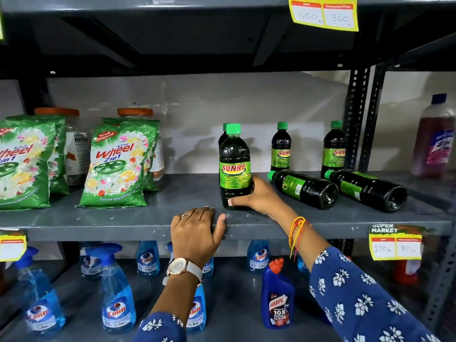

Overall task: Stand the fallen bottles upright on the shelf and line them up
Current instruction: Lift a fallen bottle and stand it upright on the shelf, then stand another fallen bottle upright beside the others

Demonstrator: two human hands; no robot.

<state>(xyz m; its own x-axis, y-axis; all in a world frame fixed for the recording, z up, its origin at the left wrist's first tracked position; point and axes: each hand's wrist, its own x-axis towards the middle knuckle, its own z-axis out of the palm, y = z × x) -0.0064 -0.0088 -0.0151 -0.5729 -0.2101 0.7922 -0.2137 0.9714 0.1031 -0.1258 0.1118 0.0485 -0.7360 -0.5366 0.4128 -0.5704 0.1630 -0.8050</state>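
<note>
A dark Sunny bottle [235,166] with a green cap stands upright near the front of the grey shelf [123,218]; my right hand [256,196] grips its lower part. Another bottle is mostly hidden right behind it. Two more Sunny bottles stand upright at the back, one in the middle [280,146] and one at the right [333,149]. Two bottles lie on their sides with caps pointing left: one [304,187] just right of my hand, one [367,188] further right. My left hand [196,235] rests curled over the shelf's front edge.
Green Wheel detergent packs [116,166] and orange-lidded jars stand at the shelf's left. A pink Lizol bottle [436,139] is on the neighbouring shelf at right. Blue Colin sprays [117,292] and a Harpic bottle [277,294] fill the shelf below. Metal uprights [355,119] bound the right side.
</note>
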